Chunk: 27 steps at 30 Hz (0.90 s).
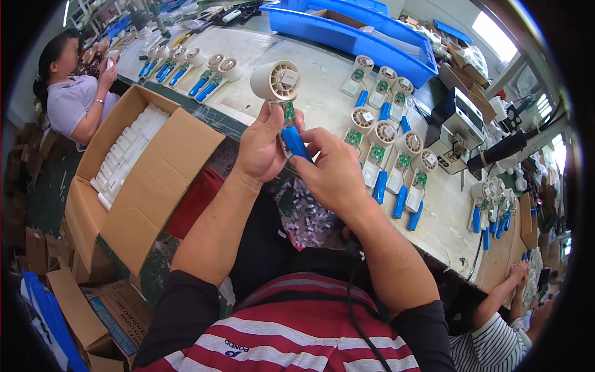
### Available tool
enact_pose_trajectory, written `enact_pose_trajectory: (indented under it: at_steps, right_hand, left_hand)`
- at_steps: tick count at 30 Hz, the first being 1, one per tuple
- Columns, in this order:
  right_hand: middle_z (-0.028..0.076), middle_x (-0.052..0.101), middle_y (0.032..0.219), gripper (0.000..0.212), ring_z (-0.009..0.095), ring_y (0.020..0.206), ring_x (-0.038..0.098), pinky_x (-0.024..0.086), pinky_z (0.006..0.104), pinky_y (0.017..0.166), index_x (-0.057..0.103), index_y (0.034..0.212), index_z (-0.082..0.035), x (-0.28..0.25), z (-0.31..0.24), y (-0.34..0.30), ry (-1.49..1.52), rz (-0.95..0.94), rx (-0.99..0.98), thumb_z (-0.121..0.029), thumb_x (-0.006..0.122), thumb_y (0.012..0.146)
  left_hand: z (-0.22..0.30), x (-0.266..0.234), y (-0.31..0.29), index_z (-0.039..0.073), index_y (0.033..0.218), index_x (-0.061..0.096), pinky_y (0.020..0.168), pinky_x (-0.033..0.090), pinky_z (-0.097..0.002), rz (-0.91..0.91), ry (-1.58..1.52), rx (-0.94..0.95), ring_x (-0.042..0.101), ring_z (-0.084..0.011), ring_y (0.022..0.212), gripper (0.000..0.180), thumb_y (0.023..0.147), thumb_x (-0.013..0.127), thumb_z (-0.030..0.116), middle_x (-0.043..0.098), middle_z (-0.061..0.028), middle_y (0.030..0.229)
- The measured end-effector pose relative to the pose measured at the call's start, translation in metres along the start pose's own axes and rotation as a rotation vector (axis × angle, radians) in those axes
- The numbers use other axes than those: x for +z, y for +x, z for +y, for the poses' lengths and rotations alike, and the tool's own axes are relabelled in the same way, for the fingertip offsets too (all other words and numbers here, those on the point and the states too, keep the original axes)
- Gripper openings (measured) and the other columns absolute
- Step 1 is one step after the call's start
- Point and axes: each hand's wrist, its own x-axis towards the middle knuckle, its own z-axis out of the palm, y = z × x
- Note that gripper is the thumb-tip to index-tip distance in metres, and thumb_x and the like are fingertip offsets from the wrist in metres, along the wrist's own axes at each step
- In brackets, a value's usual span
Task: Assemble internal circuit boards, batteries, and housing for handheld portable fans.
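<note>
A white handheld fan [268, 80] with its handle laid bare is held up in front of me over the table's near edge. My left hand [261, 149] is closed round the handle, just below the round fan head. A green circuit board [287, 111] shows inside the handle. Below the board sits a blue cylindrical battery [294, 142]. My right hand [330, 162] pinches this battery with thumb and fingers at its lower right side. The palms and fingers partly hide the handle, so its lower end cannot be made out.
Rows of similar opened fans [385, 131] lie right of my hands, others [204, 77] at the far left. A blue bin [353, 38] stands at the back. An open carton [162, 180] of white parts is on my left. Two people [80, 93] work nearby.
</note>
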Motion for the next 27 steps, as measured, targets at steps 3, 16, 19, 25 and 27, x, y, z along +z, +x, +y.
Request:
enact_pose_trajectory:
  at_steps: [3, 16, 19, 25, 27]
  right_hand:
    - [0.024, 0.071, 0.095, 0.029, 0.044, 0.093, 0.069, 0.054, 0.0511, 0.085, 0.068, 0.11, 0.0, -0.001, -0.001, -0.004, -0.087, 0.014, -0.023, -0.016, 0.072, 0.086]
    - [0.029, 0.07, 0.089, 0.025, 0.049, 0.09, 0.068, 0.053, 0.0533, 0.082, 0.072, 0.1, 0.005, -0.015, -0.022, -0.008, 0.03, -0.049, 0.122, -0.015, 0.067, 0.086]
    - [0.03, 0.07, 0.087, 0.024, 0.05, 0.089, 0.067, 0.053, 0.0545, 0.082, 0.071, 0.098, 0.006, -0.011, -0.019, -0.009, 0.006, -0.009, 0.074, -0.016, 0.066, 0.087]
    - [0.029, 0.07, 0.093, 0.026, 0.049, 0.092, 0.067, 0.052, 0.0557, 0.084, 0.069, 0.101, 0.005, -0.007, -0.016, -0.009, -0.082, 0.04, 0.021, -0.017, 0.065, 0.089]
    - [0.029, 0.07, 0.096, 0.026, 0.049, 0.094, 0.067, 0.052, 0.0554, 0.085, 0.068, 0.103, 0.005, -0.006, -0.013, -0.01, -0.124, 0.055, 0.017, -0.017, 0.066, 0.089]
  left_hand:
    - [0.0, 0.001, -0.001, 0.007, 0.148, 0.047, 0.093, 0.05, -0.0369, 0.005, -0.041, -0.009, 0.057, -0.0211, 0.101, 0.057, 0.108, 0.057, 0.046, 0.059, -0.0094, 0.107]
    - [-0.003, 0.009, -0.011, 0.006, 0.151, 0.043, 0.089, 0.048, -0.0383, -0.033, -0.051, -0.041, 0.054, -0.02, 0.096, 0.062, 0.108, 0.056, 0.049, 0.056, -0.0076, 0.103]
    - [-0.003, 0.014, -0.012, 0.005, 0.151, 0.042, 0.09, 0.049, -0.0379, -0.019, -0.034, -0.026, 0.055, -0.0196, 0.097, 0.063, 0.108, 0.057, 0.049, 0.056, -0.008, 0.104]
    - [-0.005, 0.022, -0.016, 0.006, 0.147, 0.045, 0.093, 0.05, -0.038, -0.049, -0.099, -0.017, 0.057, -0.0196, 0.1, 0.049, 0.113, 0.048, 0.041, 0.057, -0.0085, 0.109]
    - [-0.009, 0.027, -0.02, 0.006, 0.147, 0.045, 0.094, 0.05, -0.0387, -0.014, -0.124, -0.034, 0.058, -0.0201, 0.101, 0.049, 0.113, 0.048, 0.042, 0.058, -0.0085, 0.11]
